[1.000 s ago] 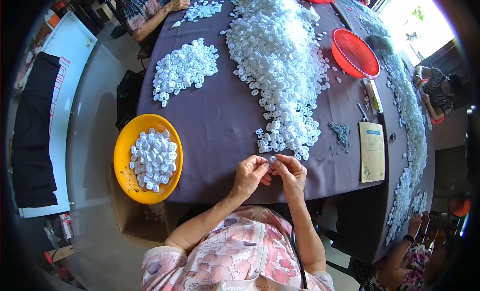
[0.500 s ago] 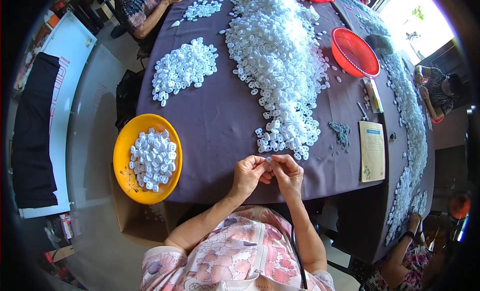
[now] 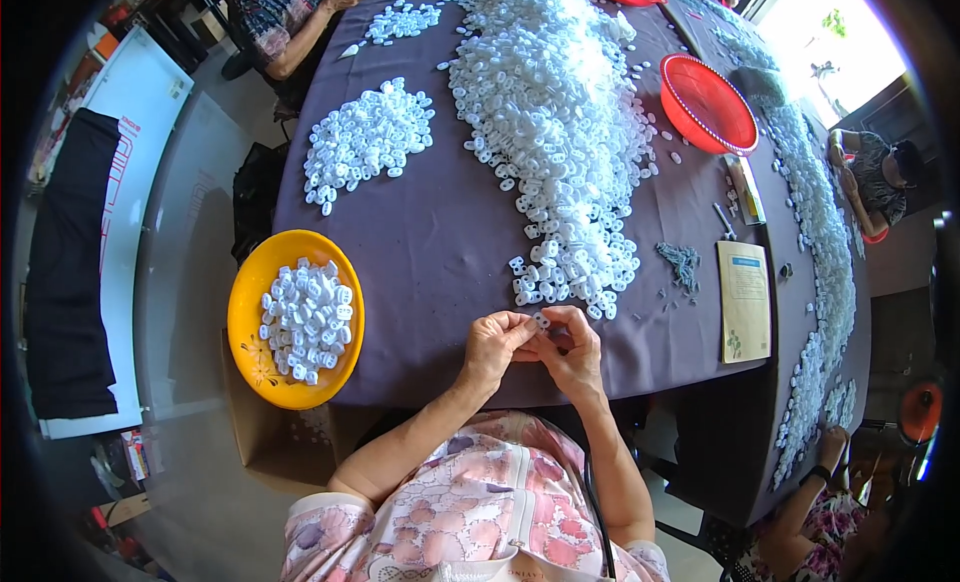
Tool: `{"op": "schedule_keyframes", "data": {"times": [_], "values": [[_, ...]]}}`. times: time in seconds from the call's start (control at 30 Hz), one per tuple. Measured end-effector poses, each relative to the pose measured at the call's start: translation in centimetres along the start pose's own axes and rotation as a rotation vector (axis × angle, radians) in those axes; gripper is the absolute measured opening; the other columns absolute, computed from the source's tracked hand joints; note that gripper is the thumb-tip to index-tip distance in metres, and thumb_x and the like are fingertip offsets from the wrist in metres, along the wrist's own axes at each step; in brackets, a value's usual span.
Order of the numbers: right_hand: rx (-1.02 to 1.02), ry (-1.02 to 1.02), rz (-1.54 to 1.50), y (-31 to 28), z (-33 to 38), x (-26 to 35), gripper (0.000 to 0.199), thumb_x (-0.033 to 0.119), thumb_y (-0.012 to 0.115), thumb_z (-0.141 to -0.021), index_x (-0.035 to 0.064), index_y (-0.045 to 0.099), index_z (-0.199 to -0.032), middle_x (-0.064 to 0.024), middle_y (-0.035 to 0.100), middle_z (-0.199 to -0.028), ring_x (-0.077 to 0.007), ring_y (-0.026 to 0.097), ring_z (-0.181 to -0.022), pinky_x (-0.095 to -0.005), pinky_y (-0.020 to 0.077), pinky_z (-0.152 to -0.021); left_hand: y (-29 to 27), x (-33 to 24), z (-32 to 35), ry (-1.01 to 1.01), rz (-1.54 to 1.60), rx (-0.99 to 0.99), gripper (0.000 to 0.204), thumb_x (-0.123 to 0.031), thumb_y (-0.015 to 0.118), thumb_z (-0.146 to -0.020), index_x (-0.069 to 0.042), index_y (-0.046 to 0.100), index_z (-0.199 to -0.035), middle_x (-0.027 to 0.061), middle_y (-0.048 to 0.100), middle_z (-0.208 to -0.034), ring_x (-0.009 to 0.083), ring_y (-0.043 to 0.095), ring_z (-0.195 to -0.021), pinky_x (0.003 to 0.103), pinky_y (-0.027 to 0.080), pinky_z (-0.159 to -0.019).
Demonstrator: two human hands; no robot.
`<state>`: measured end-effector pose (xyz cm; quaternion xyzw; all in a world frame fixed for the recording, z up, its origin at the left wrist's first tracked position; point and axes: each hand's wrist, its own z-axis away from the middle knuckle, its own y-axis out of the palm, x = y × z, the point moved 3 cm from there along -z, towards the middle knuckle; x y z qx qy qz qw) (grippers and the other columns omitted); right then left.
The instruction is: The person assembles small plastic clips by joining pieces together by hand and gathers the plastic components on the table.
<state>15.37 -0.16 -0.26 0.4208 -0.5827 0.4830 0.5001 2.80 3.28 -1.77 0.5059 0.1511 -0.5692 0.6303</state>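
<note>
Between my fingertips is a small white oval plastic piece (image 3: 541, 321) with dark openings on its face. My left hand (image 3: 492, 348) pinches it from the left, and my right hand (image 3: 572, 352) grips it from the right, fingers curled. Both hands are close together above the near edge of the dark cloth-covered table (image 3: 430, 272). Just beyond them lies the tip of a long heap of similar white pieces (image 3: 570, 192). Left of my hands, a yellow bowl (image 3: 245, 312) holds many white pieces (image 3: 306, 320).
A smaller white pile (image 3: 368, 142) lies at the far left. To the right are a red basket (image 3: 705, 107), small grey parts (image 3: 680, 264) and a tan envelope (image 3: 744, 302). A cardboard box (image 3: 270, 447) stands below the bowl. Other people sit around the tables.
My right fingers have shifted and curled more around the white piece, which now shows its face with openings. My left hand keeps nearly the same place.
</note>
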Motion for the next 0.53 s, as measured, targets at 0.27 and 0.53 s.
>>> {"op": "schedule_keyframes", "data": {"times": [0.27,0.53], "values": [[-0.022,-0.082,0.126,0.2,0.1,0.6,0.030,-0.004,0.069,-0.074,0.0003,0.057,-0.101,-0.0083,0.060,-0.093,-0.0148,0.063,-0.076,-0.0254,0.0518,-0.063,0.1,0.3,-0.1,0.011,-0.034,-0.027,0.016,-0.014,0.061,-0.088,0.001,0.063,-0.086,0.0068,0.065,-0.076,0.0119,0.064,-0.064,0.025,0.056,-0.058],[-0.103,-0.230,0.394,0.6,0.0,1.2,0.036,-0.003,0.071,-0.068,0.0036,0.061,-0.102,-0.0068,0.062,-0.090,-0.0157,0.061,-0.071,-0.0244,0.0492,-0.062,-0.3,0.9,-0.4,0.109,-0.161,-0.035,0.013,-0.013,0.064,-0.086,0.000,0.066,-0.087,0.0018,0.064,-0.074,0.0065,0.059,-0.063,0.019,0.052,-0.059]]}}
